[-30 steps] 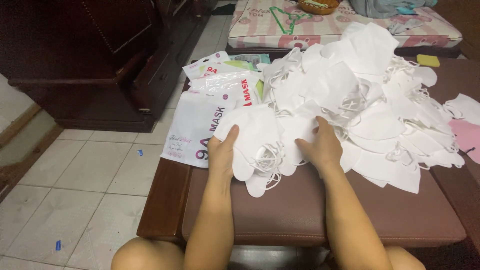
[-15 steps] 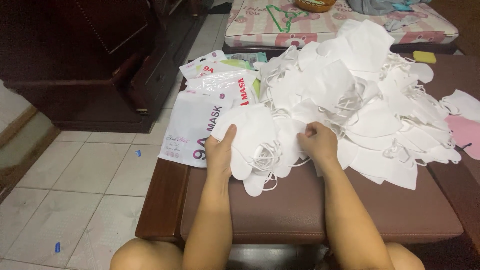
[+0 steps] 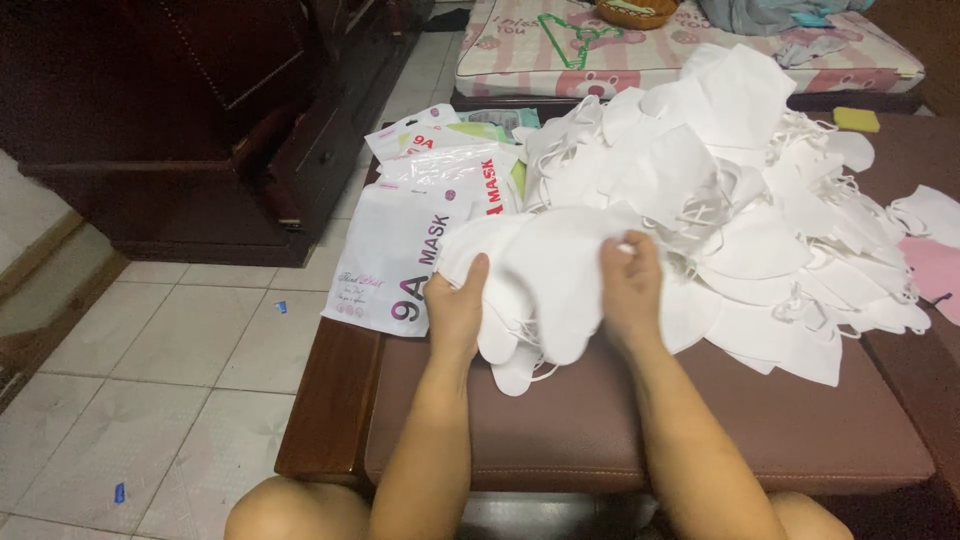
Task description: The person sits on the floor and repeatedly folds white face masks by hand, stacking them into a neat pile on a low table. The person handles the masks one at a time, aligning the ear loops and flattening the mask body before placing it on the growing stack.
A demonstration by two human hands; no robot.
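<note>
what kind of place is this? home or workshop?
Most likely a home room used for piecework. A pink patterned mattress lies behind, a dark wooden cabinet stands on a pale tiled floor, and both hands, left hand and right hand, gather loose white face masks on a brown padded bench.

A small stack of masks (image 3: 545,290) is lying on the desk (image 3: 600,430) right in front of me, between my left grip (image 3: 455,310) and my right grip (image 3: 628,285). Behind it and to the right the big mask heap (image 3: 740,190) is spreading. The packaging bags (image 3: 420,220) are lying to the left, overhanging the desk's edge.
</note>
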